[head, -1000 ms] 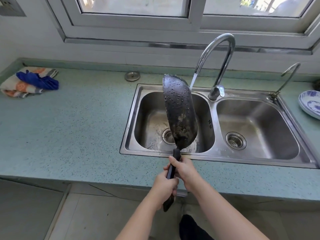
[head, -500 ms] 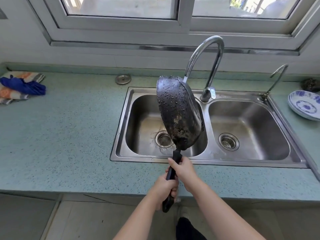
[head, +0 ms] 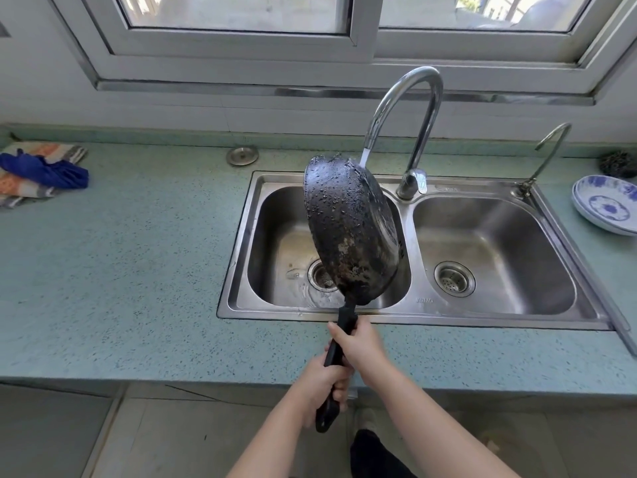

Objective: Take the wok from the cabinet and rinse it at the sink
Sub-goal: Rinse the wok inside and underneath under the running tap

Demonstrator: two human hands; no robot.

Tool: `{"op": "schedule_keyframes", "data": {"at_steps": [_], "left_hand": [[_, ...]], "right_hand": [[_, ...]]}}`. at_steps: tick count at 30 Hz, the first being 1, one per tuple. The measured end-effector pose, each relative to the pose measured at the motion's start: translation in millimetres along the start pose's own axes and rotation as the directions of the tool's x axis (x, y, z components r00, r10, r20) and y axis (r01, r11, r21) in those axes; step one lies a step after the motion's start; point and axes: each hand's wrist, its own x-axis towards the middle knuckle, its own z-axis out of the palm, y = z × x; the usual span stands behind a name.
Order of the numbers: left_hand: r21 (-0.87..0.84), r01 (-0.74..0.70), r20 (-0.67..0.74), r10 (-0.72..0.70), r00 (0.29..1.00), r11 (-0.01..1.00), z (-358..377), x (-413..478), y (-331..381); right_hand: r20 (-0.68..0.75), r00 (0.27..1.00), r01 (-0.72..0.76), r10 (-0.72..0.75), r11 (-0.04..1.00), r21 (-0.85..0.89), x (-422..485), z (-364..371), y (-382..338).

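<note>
the wok (head: 348, 229), wet and tipped on edge, hangs over the sink's (head: 482, 320) left basin under the running tap (head: 424, 108). left hand (head: 320, 384) and right hand (head: 358, 343) both grip its long handle (head: 345, 315). it is probably heavy, rigid and slippery.

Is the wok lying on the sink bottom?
No, the left hand and right hand hold the wok up by its handle above the sink.

stamped brand on sink (head: 482, 318) front rim, roughly "JINMG" (faint)
</note>
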Motion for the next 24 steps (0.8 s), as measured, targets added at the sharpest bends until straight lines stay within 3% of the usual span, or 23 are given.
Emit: {"op": "schedule_keyframes", "data": {"at_steps": [9,17,24], "left_hand": [[-0.044,0.003,-0.032,-0.004,0.999,0.999,4,-6,-3],[-0.077,0.006,-0.042,-0.01,0.999,0.997,4,-4,-5],[-0.011,0.04,-0.073,-0.041,0.997,0.999,1,-8,-3]], "right_hand": [[0.037,0.999,0.005,-0.007,0.999,0.054,-10,-3,-3],[0.254,0.967,-0.057,0.004,0.978,0.199,-11,-19,-2],[0.199,0.979,-0.075,0.035,0.978,0.195,-10,-12,-3]]}}
